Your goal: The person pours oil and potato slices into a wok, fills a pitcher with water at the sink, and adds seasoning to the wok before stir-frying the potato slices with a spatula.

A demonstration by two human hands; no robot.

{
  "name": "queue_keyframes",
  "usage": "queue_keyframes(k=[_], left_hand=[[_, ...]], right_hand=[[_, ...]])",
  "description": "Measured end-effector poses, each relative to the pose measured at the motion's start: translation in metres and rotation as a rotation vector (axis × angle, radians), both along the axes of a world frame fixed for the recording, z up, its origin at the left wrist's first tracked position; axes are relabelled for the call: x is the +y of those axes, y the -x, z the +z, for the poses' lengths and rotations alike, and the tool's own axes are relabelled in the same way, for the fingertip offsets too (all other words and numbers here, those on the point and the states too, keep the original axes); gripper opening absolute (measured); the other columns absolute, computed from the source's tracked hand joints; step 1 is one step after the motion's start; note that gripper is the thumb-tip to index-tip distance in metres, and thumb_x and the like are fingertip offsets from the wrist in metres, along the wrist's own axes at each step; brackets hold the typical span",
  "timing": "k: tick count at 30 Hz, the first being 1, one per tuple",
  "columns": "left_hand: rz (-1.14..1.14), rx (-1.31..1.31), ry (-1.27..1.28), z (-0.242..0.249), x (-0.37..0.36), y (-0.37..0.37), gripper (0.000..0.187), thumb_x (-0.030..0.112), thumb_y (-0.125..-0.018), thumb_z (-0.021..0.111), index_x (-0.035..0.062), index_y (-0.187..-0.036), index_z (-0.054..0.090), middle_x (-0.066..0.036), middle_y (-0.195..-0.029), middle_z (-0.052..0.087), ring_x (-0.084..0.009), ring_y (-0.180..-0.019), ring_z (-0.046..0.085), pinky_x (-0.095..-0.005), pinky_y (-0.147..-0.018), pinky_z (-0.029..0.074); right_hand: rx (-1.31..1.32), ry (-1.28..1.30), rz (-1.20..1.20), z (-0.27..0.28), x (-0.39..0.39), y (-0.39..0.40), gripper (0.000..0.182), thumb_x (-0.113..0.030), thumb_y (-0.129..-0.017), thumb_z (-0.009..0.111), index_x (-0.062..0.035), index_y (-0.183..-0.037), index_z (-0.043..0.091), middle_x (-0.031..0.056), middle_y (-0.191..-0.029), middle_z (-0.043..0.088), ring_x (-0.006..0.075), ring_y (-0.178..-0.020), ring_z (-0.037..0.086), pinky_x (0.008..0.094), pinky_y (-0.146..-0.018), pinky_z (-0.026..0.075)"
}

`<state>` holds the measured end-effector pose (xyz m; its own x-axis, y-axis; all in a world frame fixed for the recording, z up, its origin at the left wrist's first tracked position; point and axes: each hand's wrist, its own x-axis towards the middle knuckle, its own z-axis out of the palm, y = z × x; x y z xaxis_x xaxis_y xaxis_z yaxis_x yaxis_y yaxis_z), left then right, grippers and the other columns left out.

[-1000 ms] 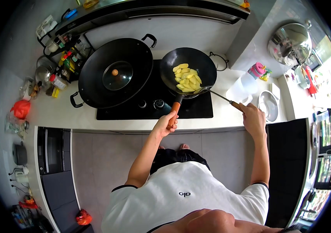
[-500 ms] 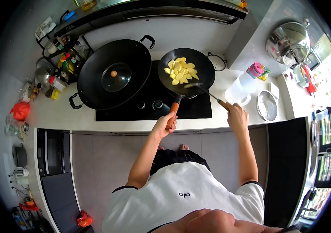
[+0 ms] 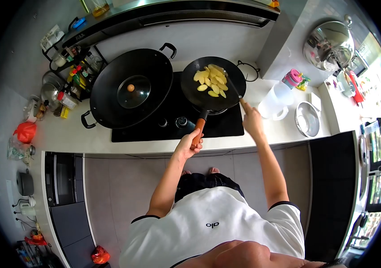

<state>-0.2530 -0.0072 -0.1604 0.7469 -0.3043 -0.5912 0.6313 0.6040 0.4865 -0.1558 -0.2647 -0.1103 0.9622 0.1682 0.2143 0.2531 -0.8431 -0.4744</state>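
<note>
My left hand (image 3: 189,144) is wrapped round the orange-brown handle of a black frying pan (image 3: 195,96) on the right side of the stove. Pale yellow slices, which look like potato (image 3: 212,80), lie in the pan, mostly towards its back and right. My right hand (image 3: 254,121) grips the wooden handle of a spatula (image 3: 237,89). The spatula's dark metal shaft reaches over the pan's right rim, and its head is among the slices, hard to make out.
Left of the pan stands a large black wok (image 3: 150,76) with a glass lid (image 3: 134,91) inside it. A clear plastic jug (image 3: 276,102) and a metal bowl (image 3: 307,119) stand on the counter at right. Condiment bottles (image 3: 68,100) crowd the left corner. The range hood (image 3: 172,15) overhangs the back.
My right hand has moved forward and left with the spatula, from the pan's near right side to its far right. Slices have shifted and spread. My left hand stays on the pan handle.
</note>
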Motion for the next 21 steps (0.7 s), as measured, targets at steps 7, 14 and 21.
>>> queue_keyframes(k=[7,14,21], left_hand=[[-0.003,-0.003,0.007,0.0,0.001,0.0,0.039,0.039,-0.088,0.058,0.0024,-0.1,0.049,-0.003,-0.071,0.048,-0.0082,-0.051,0.043,-0.0177,-0.04,0.029],[-0.013,0.009,0.0,-0.002,0.001,-0.002,0.038,0.039,-0.089,0.057,0.0025,-0.1,0.049,-0.003,-0.071,0.047,-0.0082,-0.051,0.043,-0.018,-0.039,0.029],[-0.006,0.004,-0.001,-0.001,0.001,0.0,0.037,0.038,-0.09,0.056,0.0028,-0.099,0.05,-0.003,-0.07,0.047,-0.0084,-0.051,0.043,-0.0182,-0.039,0.029]], right_hand=[[0.363,-0.163,-0.2,0.005,-0.022,-0.023,0.032,-0.009,-0.082,0.049,0.002,-0.11,0.06,0.0157,-0.066,0.058,0.0276,-0.055,0.058,0.0394,-0.05,0.047],[0.743,-0.496,-0.106,0.006,0.003,-0.004,0.019,-0.014,-0.085,0.05,0.0015,-0.084,0.061,0.0007,-0.055,0.046,0.0096,-0.042,0.045,0.026,-0.034,0.035],[0.162,-0.127,-0.009,0.019,-0.008,0.0,0.02,-0.014,-0.084,0.053,-0.0022,-0.097,0.062,0.0261,-0.075,0.058,0.0433,-0.075,0.059,0.0475,-0.067,0.045]])
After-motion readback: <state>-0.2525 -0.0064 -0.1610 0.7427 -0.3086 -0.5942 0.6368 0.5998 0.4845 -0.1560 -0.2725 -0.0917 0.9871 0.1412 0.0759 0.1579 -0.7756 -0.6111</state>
